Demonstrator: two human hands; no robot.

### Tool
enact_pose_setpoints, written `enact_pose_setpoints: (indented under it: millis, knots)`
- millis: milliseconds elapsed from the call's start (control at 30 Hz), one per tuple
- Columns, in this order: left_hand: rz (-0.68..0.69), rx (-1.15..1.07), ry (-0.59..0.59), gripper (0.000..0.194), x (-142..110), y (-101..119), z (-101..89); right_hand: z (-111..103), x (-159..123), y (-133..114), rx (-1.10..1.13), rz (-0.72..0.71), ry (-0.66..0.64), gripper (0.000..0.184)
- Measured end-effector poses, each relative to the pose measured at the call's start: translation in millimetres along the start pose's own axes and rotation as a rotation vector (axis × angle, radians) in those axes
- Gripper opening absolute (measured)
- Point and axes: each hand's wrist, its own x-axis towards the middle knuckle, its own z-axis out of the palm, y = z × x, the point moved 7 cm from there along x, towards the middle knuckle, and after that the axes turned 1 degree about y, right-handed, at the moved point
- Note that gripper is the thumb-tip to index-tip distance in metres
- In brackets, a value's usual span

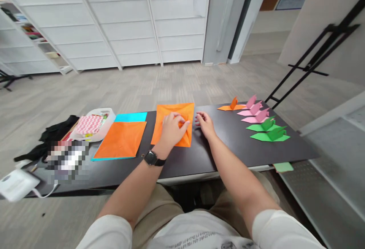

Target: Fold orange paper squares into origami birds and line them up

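Observation:
A square sheet of orange origami paper [162, 114] with crease lines lies on the dark table [228, 150] in front of me. My left hand [173, 129] rests on the sheet, fingers spread and thumb out to the right. Just beyond the sheet's right edge, my right hand [205, 124] is held with its fingers apart and slightly bent, nothing visible in them. To the left lies a stack of orange paper [122, 138] over blue paper [131, 117].
Folded paper birds stand at the right: an orange one [234, 105], pink ones [258, 116] and green ones [270, 135]. A white plastic basket [110, 121] holds a pink patterned item. A white device [18, 184] with a cable sits at the left end. A black stand [308, 66] rises behind.

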Motion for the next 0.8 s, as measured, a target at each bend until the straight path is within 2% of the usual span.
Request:
enact_pose_setpoints:
  millis: [133, 200, 267, 300, 333, 433, 500, 600, 700, 800]
  knots:
    - [0.066, 0.002, -0.258, 0.030, -10.5, 8.7, 78.9, -22.0, 10.4, 7.1, -0.084, 0.025, 0.152, 0.053]
    - [0.084, 0.023, -0.305, 0.034, -15.7, 3.0, 97.7, -34.5, 12.1, 0.4, -0.239, -0.044, 0.253, 0.050]
    - [0.094, 0.037, -0.327, 0.038, -18.7, -2.9, 103.0, -40.3, 9.7, -11.8, -0.413, -0.149, 0.304, 0.045]
    - [0.103, 0.044, -0.338, 0.039, -19.5, -4.6, 102.4, -38.5, 7.6, -17.8, -0.500, -0.197, 0.283, 0.042]
    - [0.115, 0.049, -0.352, 0.040, -20.1, -5.5, 100.7, -33.8, 4.9, -22.7, -0.587, -0.239, 0.238, 0.040]
    - [0.151, 0.048, -0.360, 0.042, -18.9, -6.9, 91.3, -7.7, -6.5, -27.8, -0.814, -0.326, -0.007, 0.036]
    - [0.151, 0.027, -0.314, 0.044, -14.7, -11.2, 84.1, 8.6, -14.4, -24.1, -0.936, -0.338, -0.150, 0.035]
    - [0.137, 0.005, -0.254, 0.051, -6.7, -23.3, 81.0, 22.1, -21.3, -16.6, -1.071, -0.313, -0.277, 0.034]
    - [0.122, 0.017, -0.332, 0.066, -3.6, -36.2, 94.7, 25.0, -23.3, -17.0, -1.127, -0.295, -0.314, 0.035]
    - [0.116, 0.022, -0.392, 0.070, -4.2, -44.1, 107.7, 25.5, -23.9, -22.9, -1.176, -0.311, -0.334, 0.041]
